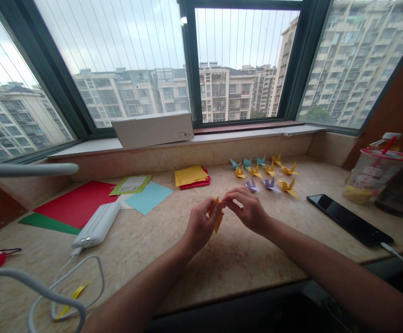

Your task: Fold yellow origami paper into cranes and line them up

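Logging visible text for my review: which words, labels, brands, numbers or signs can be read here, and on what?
None can be read with certainty.
White box: fine print and a square code, too small.
Green-edged packet: printed white label, too small.
Plastic cup: reddish lettering, too blurred.

Eleven paper cranes (255, 171) were counted: six yellow cranes (288, 188), three teal cranes (261, 161) and two purple cranes (270, 184). One folded yellow paper (218, 224), one left hand (202, 219) and one right hand (246, 208) were also tallied, along with one smartphone (349, 219), one power bank (99, 224), one white box (152, 131), one green packet (131, 184) and one red straw (389, 144).
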A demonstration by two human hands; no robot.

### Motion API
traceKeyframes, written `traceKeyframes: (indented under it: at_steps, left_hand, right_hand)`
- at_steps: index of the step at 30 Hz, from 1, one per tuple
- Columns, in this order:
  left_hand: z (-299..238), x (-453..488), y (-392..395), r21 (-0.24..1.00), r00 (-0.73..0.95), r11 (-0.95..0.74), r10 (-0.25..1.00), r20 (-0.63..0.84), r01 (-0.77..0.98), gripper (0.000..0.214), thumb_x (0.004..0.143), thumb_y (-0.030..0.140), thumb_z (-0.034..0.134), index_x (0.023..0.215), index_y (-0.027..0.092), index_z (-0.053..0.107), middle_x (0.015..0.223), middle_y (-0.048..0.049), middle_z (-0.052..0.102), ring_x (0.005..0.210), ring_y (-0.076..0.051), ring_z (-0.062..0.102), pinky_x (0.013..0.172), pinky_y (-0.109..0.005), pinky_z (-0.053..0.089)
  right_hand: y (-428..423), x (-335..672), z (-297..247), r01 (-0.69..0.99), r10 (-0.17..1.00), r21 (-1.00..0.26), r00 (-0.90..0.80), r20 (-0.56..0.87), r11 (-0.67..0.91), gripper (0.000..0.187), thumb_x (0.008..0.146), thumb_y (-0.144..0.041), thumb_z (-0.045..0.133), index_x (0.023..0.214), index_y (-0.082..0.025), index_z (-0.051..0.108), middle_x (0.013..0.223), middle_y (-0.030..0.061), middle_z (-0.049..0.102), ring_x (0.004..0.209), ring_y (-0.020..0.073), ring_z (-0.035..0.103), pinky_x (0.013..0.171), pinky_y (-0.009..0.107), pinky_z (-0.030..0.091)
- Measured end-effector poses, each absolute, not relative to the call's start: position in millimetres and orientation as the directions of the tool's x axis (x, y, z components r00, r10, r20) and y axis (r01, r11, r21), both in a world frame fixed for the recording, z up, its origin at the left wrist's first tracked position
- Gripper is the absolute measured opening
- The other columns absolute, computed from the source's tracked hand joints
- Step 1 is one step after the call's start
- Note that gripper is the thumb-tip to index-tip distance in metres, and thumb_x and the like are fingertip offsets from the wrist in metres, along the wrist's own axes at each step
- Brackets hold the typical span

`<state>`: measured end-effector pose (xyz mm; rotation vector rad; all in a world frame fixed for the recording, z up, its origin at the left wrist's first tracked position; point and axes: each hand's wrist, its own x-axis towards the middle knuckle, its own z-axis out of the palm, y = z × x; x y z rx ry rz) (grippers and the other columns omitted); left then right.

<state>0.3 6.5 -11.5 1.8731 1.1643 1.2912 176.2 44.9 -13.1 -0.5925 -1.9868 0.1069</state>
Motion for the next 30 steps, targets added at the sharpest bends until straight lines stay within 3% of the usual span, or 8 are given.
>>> traceKeyframes:
  at_steps: [18,30]
  left_hand:
    - [-10.8,2.4,4.7,0.858,0.101,-0.456,0.890,0.445,0.236,0.024,0.092,0.040,0.053,0.093,0.018,0.063,0.085,-0.0033,0.071,0.073,-0.016,0.069,0.069,-0.025,0.050]
    - [-15.4,0.5,9.0,0.896,0.015,-0.397,0.915,0.402,0.200,0.026,0.090,0.042,0.056,0.088,0.017,0.063,0.082,-0.0041,0.068,0.073,-0.015,0.061,0.066,-0.025,0.046]
  right_hand:
    - [41.5,173.1,-11.2,0.359,0.477,-0.350,-0.378,0.793,0.865,0.007,0.092,-0.026,0.059,0.090,-0.022,0.065,0.087,0.0049,0.069,0.080,0.0192,0.063,0.078,0.036,0.045]
    - [39.6,168.9,-8.7,0.310,0.689,-0.615,-0.293,0.663,0.725,0.016,0.091,-0.031,0.057,0.083,-0.020,0.066,0.075,0.0024,0.068,0.069,0.0164,0.061,0.067,0.031,0.048]
